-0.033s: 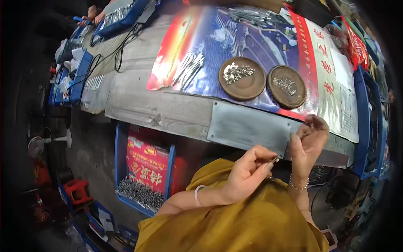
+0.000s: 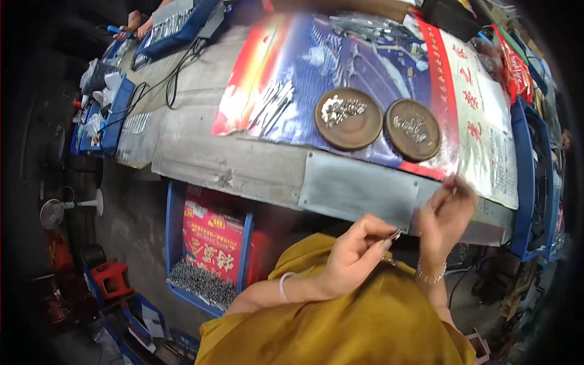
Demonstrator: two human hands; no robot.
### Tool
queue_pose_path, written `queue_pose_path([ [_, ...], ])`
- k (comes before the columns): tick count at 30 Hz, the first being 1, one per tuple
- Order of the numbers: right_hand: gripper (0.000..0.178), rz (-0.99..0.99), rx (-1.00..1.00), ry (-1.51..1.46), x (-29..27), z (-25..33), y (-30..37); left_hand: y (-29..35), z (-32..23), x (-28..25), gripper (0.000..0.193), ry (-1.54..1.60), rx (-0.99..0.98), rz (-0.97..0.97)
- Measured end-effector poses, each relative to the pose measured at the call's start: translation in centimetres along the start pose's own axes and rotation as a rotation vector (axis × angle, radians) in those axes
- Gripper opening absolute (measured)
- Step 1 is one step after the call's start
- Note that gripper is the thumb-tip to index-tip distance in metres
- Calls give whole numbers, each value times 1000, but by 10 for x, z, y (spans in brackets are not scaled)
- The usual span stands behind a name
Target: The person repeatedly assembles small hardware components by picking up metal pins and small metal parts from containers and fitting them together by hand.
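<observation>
Just off the near edge of the bench (image 2: 255, 163), below the right end of the grey plate (image 2: 359, 187), one small metal piece (image 2: 396, 233) is held in the left hand (image 2: 358, 252). Its exact shape is too small to make out. Judged by size and sheen, it should be light, stiff and not fragile, but smooth enough to slip or spin under loose fingertips. A narrow purchase between thumb pad and forefinger, at the near end with the far end left exposed, appears the sound place to take it.

Grip, left: thumb and forefinger pinch the piece; the remaining fingers fold toward the palm. The forearm enters from the near left, the hand directed to the right.

Grip, right: the right hand (image 2: 449, 213) is raised beside the plate's right end, fingers upward and bent, apart from the left hand. Blur obscures the fingertips; whether they pinch anything cannot be told.

Small shiny parts lie in the left dish (image 2: 356, 132) and right dish (image 2: 421, 149), farther across the bench.
</observation>
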State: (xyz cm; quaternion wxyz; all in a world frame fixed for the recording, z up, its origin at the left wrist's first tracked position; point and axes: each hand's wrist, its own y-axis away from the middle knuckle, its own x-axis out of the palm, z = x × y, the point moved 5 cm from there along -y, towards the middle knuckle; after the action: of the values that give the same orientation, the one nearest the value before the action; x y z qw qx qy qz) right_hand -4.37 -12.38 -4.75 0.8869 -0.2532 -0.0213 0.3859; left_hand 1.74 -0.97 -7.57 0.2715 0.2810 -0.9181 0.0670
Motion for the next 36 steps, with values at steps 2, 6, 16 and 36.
queue_pose_path([
  [2,75,0,-92,-96,1,7,0,-2,6,0,19,30,17,3],
  [6,69,-289,419,-162,-14,-24,-12,0,2,-3,20,61,32,34],
  [16,63,-242,52,-143,-54,-36,3,-7,-15,-20,22,-248,-91,31],
  [36,12,37,52,206,-54,-42,6,-70,-58,-77,21,-1505,273,326],
])
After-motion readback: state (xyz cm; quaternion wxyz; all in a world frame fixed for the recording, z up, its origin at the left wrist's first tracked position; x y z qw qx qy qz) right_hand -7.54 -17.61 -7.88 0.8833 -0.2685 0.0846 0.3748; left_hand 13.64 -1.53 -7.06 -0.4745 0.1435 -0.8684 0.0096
